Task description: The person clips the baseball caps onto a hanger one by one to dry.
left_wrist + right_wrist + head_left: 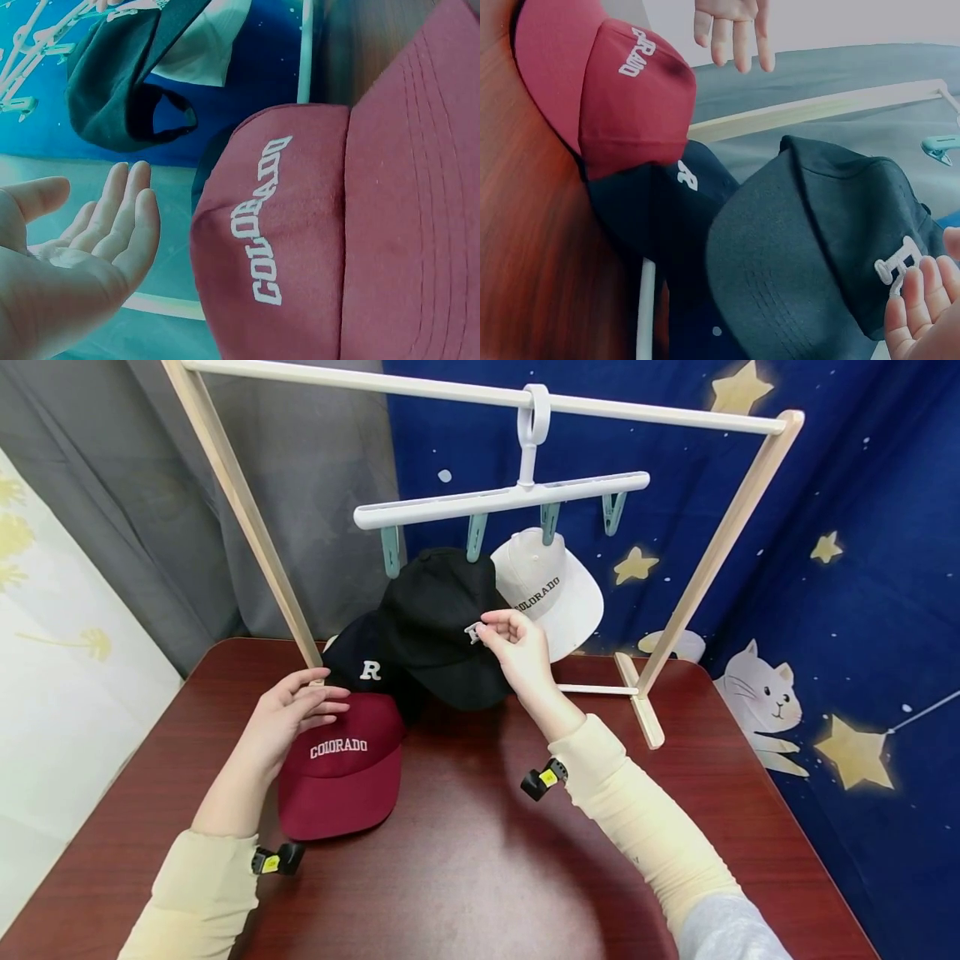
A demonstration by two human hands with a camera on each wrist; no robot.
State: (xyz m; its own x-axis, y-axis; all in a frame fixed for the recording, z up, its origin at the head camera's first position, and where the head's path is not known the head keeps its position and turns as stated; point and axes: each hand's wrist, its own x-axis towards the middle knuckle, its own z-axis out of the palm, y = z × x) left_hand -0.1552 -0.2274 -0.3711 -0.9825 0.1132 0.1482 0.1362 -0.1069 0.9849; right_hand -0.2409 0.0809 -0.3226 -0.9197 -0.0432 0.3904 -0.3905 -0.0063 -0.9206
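Note:
My right hand [517, 647] pinches the front of a black cap [442, 618] beside its white letter; the right wrist view shows its fingers [917, 300] at that letter. The cap's brim slopes down toward the table, and a teal clip [476, 537] overlaps the crown's top. My left hand [288, 714] holds nothing, its fingers spread in the air beside the maroon COLORADO cap [341, 777]. Behind the maroon cap sits a dark cap with a white R [371, 670]. A white COLORADO cap [555, 593] hangs beneath another teal clip [550, 522].
A white hanger [502, 502] with several teal clips hangs from the bar of a wooden rack [720, 552]. The rack stands on a reddish-brown table [450, 860]. Grey curtain [315, 468] and starry blue fabric [847, 568] are behind it.

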